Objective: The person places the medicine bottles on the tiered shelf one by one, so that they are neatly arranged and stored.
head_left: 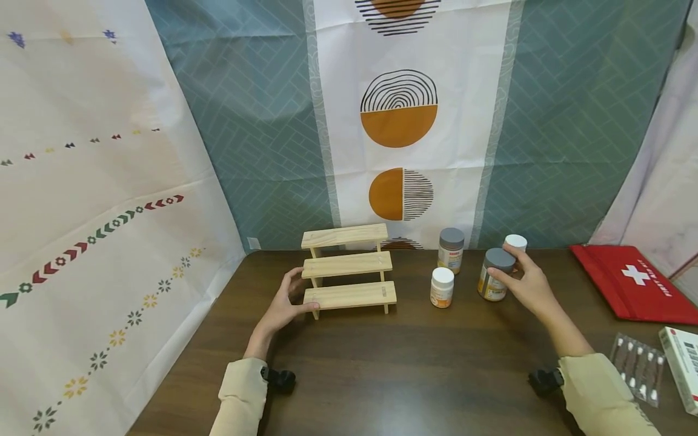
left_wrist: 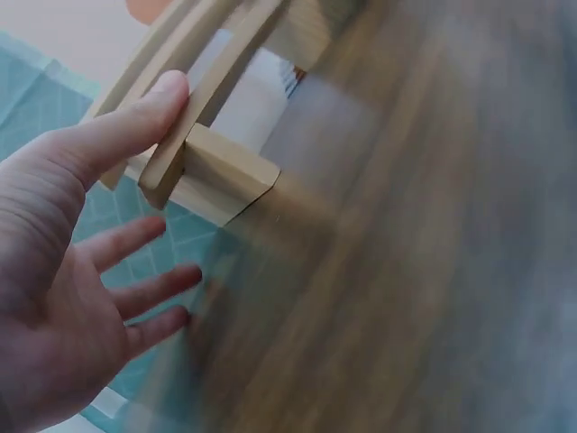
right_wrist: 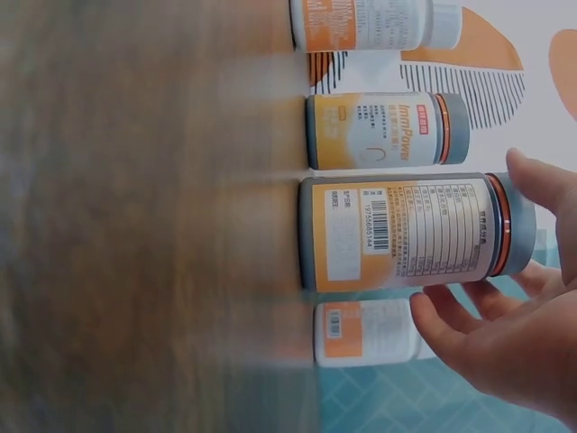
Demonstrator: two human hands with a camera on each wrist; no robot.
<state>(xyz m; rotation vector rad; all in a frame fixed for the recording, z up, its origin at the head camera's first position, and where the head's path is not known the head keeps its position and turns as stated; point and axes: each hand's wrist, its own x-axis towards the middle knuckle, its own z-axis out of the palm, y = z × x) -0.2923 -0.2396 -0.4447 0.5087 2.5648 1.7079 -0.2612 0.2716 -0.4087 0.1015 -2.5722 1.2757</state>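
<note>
At the left end of a three-tier wooden step shelf (head_left: 349,295), my left hand (head_left: 283,306) has its thumb lying over the lowest tier. In the left wrist view the other visible fingers (left_wrist: 153,289) are spread, fairly straight, beside the shelf's leg. My right hand (head_left: 526,284) holds the grey lid of a large supplement bottle (head_left: 493,284) between thumb and fingers. That bottle (right_wrist: 397,233) stands upright, its printed label showing in the right wrist view. A white-capped bottle (head_left: 515,243) is just behind it, partly hidden by the hand.
Left of the held bottle stand a grey-lidded bottle (head_left: 451,251) and a small white-capped bottle (head_left: 442,287). On the right lie a red first aid pouch (head_left: 638,284), a clear pack of cotton swabs (head_left: 635,368) and a white box (head_left: 684,363). Patterned curtains hang behind the table (head_left: 414,375).
</note>
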